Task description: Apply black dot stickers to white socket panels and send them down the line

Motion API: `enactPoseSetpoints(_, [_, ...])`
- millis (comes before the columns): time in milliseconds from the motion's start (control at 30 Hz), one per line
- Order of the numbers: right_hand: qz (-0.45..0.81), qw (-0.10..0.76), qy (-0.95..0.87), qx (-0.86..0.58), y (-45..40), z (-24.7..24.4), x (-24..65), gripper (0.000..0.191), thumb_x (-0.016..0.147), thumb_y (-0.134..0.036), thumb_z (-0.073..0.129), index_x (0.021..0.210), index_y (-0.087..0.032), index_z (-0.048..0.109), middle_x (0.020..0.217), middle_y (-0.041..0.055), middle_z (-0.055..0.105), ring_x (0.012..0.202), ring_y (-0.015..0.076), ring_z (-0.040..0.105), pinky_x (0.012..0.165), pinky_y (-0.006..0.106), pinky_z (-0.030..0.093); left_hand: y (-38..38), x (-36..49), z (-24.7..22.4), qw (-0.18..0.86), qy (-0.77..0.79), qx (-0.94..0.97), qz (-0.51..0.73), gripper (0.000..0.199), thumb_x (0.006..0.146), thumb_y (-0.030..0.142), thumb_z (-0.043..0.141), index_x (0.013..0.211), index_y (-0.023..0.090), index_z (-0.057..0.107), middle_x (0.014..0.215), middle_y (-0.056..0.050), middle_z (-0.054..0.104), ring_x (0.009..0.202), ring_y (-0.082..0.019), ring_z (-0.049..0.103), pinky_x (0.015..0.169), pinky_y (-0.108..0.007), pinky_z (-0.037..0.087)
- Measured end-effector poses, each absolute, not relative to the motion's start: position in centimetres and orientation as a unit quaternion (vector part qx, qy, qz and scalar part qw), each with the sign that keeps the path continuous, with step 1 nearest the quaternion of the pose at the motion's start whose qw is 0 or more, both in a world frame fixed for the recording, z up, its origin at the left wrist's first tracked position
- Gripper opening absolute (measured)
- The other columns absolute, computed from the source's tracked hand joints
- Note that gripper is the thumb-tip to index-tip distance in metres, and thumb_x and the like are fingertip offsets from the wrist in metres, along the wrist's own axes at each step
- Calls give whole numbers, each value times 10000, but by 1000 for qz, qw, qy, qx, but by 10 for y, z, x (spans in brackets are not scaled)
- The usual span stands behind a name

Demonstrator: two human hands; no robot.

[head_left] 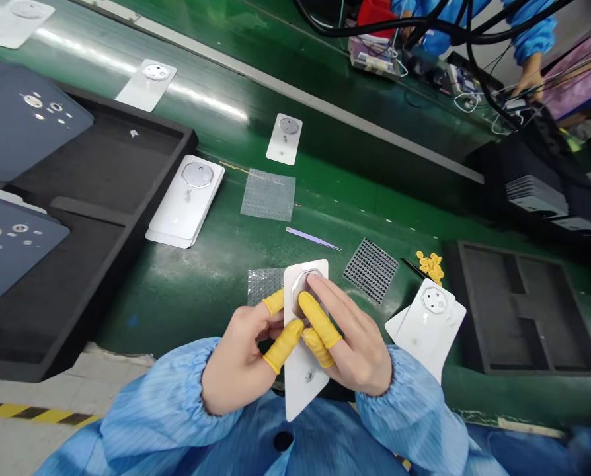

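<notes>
A white phone back cover stands tilted between my hands, in front of my chest. My left hand grips its left edge, with yellow finger cots on thumb and forefinger. My right hand closes on the same cover from the right, and its fingers press at the round camera ring near the top; two of them wear yellow cots. Just behind lies a bubble-wrap piece, partly hidden. Farther up the bench are purple tweezers and, to their right, a sheet of small black dots.
Stacked white covers lie left and right. Black foam trays flank the bench; yellow finger cots lie near the right one. Single covers rest along the far strip. Beyond, a person's hand is among cables.
</notes>
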State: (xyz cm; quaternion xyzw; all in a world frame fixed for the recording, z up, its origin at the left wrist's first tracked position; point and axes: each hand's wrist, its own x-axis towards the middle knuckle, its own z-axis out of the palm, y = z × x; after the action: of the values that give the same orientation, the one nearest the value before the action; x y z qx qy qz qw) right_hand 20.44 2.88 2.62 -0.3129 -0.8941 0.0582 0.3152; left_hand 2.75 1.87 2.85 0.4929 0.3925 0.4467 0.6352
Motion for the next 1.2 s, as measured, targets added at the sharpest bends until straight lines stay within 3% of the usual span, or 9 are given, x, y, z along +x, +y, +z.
enactPoseSetpoints(200, [70, 334, -878, -336, 25, 30, 204, 316, 897, -143, 487, 1176, -9, 548, 1333, 275, 512, 1314, 333, 448, 944, 511, 562, 17, 29, 32, 614, 397, 512, 451, 302, 757, -2, 608, 960, 203, 694, 858, 3, 754, 714, -111, 710, 644, -118, 551])
enactPoseSetpoints(433, [90, 287, -908, -292, 26, 29, 203, 378, 849, -87, 512, 1190, 76, 511, 1370, 334, 438, 1361, 393, 349, 1007, 533, 510, 14, 27, 32, 541, 460, 542, 449, 133, 692, 41, 642, 751, 154, 675, 685, -33, 732, 570, -142, 681, 546, -166, 561])
enactPoseSetpoints(567, [127, 275, -903, -305, 35, 25, 208, 385, 888, -115, 470, 1263, -30, 493, 1397, 250, 459, 1371, 321, 365, 1009, 518, 511, 20, 28, 27, 627, 440, 473, 436, 139, 715, 75, 687, 836, 144, 689, 747, -54, 752, 619, -158, 701, 574, -184, 571])
enactPoseSetpoints(633, [150, 308, -882, -324, 37, 21, 211, 394, 905, -164, 480, 1296, -115, 498, 1418, 189, 461, 1355, 295, 402, 1025, 527, 489, 24, 29, 26, 689, 408, 408, 439, 208, 768, 119, 683, 972, 159, 696, 821, -57, 765, 681, -161, 721, 633, -200, 586])
enactPoseSetpoints(733, [209, 437, -763, -428, 32, 7, 209, 462, 889, -184, 539, 1346, -209, 473, 1424, 131, 472, 1308, 288, 472, 1027, 532, 479, 28, 30, 26, 744, 365, 342, 444, 218, 825, 161, 657, 1036, 186, 704, 864, -58, 773, 713, -164, 733, 675, -228, 599])
enactPoseSetpoints(867, [292, 548, -601, -503, 18, -12, 194, 463, 848, -165, 623, 1291, -267, 538, 1131, 52, 699, 980, 209, 700, 800, 348, 627, 32, 33, 28, 739, 357, 332, 465, 160, 798, 181, 698, 950, 187, 747, 819, -52, 777, 672, -174, 733, 622, -230, 605])
enactPoseSetpoints(967, [290, 569, -582, -504, 13, -14, 187, 397, 830, -183, 653, 1215, -269, 604, 951, 18, 743, 785, 174, 727, 676, 294, 640, 33, 35, 28, 719, 387, 333, 471, 116, 780, 226, 720, 868, 166, 766, 758, -54, 773, 614, -181, 723, 573, -240, 606])
enactPoseSetpoints(1200, [289, 564, -600, -488, 11, -3, 186, 444, 811, -154, 662, 1232, -284, 602, 1044, 24, 724, 768, 174, 723, 634, 287, 635, 25, 37, 25, 649, 463, 322, 510, 133, 700, 277, 786, 690, 146, 764, 645, -53, 753, 530, -189, 693, 485, -251, 582])
